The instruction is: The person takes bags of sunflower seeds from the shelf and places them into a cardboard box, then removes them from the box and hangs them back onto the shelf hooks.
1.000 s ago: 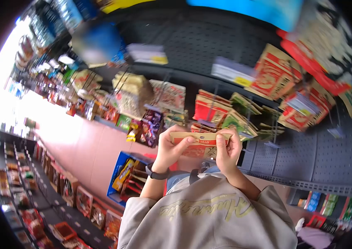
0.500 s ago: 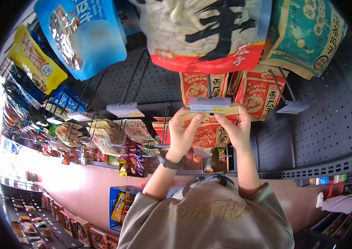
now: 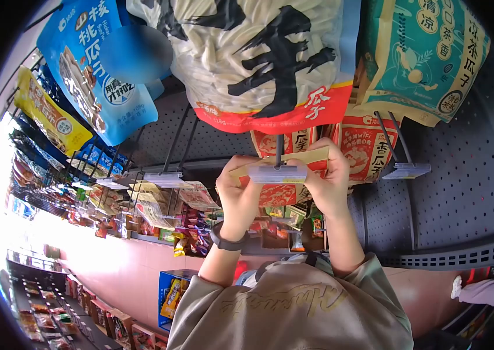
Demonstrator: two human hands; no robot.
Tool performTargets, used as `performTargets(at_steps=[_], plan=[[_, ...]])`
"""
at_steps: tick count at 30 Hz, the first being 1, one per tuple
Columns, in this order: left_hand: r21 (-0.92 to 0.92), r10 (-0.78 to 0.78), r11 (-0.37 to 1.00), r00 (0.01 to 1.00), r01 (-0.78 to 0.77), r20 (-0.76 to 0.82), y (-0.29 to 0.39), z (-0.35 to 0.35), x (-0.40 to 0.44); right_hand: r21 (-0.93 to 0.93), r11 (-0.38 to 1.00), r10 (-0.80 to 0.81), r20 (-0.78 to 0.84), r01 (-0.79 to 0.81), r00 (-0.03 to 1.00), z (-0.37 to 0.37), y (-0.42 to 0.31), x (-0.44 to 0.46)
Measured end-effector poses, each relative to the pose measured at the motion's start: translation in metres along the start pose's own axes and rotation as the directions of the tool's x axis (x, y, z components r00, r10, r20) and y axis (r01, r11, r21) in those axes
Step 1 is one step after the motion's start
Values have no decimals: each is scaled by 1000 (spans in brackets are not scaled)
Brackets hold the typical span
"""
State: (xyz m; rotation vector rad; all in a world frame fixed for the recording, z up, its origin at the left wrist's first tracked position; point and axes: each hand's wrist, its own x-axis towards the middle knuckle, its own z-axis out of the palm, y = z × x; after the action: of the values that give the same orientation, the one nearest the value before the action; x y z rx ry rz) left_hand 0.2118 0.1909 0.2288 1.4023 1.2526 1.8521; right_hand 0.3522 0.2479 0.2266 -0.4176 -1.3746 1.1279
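Note:
Between my two hands is a red and tan seed packet (image 3: 279,195), its tan top edge pinched at both sides. My left hand (image 3: 240,189) closes on its left end, a dark band round the wrist. My right hand (image 3: 329,179) closes on its right end. A metal hook's clear price tag (image 3: 278,174) hides the middle of the packet's top edge. Similar red packets (image 3: 359,153) hang behind and to the right. Just above my hands hangs a large bag with black lettering (image 3: 258,64).
A blue bag (image 3: 98,76) and a yellow bag (image 3: 51,114) hang at upper left, a teal bag (image 3: 424,58) at upper right. Bare hooks with a tag (image 3: 407,170) jut out at right. A blue box (image 3: 168,297) stands below. Someone's pale-clothed leg (image 3: 483,290) shows at lower right.
Both hands have moved from the lower hooks up to the red packets' hook, still holding the packet. The view has turned toward the upper bags, and the tag now overlaps the packet's top.

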Motion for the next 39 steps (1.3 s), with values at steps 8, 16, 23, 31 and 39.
performTargets(at_steps=[8,16,23,31,39], plan=[[-107,-67,992,997,72,47,-5,1,16,54,990,131,-18,-130,991,-3,14,13],[2,-28,1000,999,28,46,-37,4,58,45,997,73,-101,-68,992,0,32,41],[-54,39,998,996,-35,83,-116,-8,92,24,997,-71,-173,77,982,-3,53,59],[-89,-106,989,987,118,121,-84,-16,62,-262,926,-339,-267,270,902,9,78,13],[100,-210,971,975,216,-69,-75,-77,-61,-415,870,-308,-34,267,951,50,127,-144]])
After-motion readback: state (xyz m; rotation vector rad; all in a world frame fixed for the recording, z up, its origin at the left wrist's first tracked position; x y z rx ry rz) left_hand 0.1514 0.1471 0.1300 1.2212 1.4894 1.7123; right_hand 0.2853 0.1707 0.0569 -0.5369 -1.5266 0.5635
